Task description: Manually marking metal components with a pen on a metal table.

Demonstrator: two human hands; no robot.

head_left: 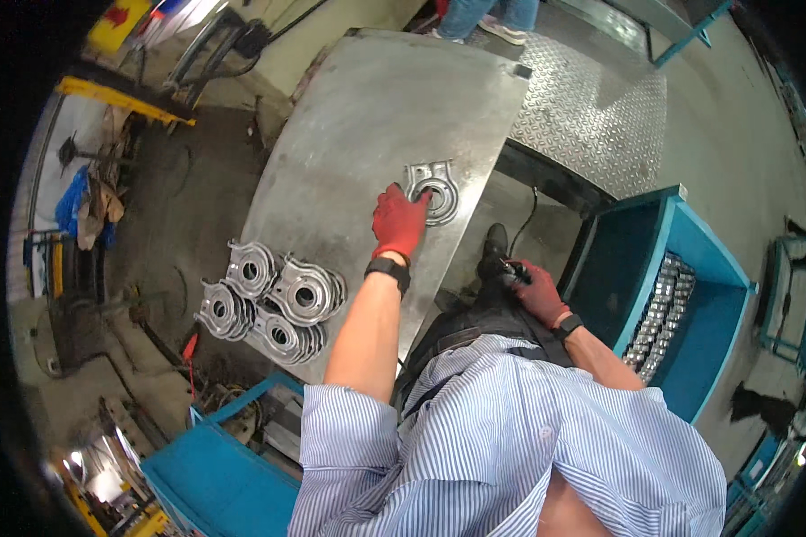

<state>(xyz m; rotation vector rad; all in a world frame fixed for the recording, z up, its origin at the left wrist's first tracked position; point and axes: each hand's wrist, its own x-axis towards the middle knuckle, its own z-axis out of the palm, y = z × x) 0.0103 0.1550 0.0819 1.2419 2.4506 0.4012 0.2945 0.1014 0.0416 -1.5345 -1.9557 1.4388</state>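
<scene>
On the steel worktop, near its right edge, the left hand [399, 222] in a red glove lies stretched forward with its fingers extended flat, the fingertips touching the near-left rim of a single stamped metal bracket [433, 188]. The hand does not close round the part; it looks to press or slide it, which suits a flat plate lying face-up on a smooth sheet where a push is easier than a pinch. That bracket, with a round hole in its middle and two ears at its far side, lies alone, well apart from the others.

Lower down and off the worktop, the right hand [535, 291], also red-gloved, hangs beside the person's thigh with its fingers curled round a small dark object [513, 268]; what that object is I cannot tell. Held low and close to the body, it stays out of the left arm's way.

Toward the near-left corner of the worktop [367, 98] a cluster of like brackets [273, 300] sits in overlapping stacks, leaning on one another, likely grouped there so the middle of the sheet stays free for one piece at a time.

Beside the person's right stands a blue bin [690, 295], open-topped, with rows of shiny metal parts [661, 309] lined along its near wall. Another blue bin [215, 465] stands below the near-left corner. Beyond the far right corner lies a tread-plate platform [591, 107], and another person's legs [488, 18] show at the far edge.
</scene>
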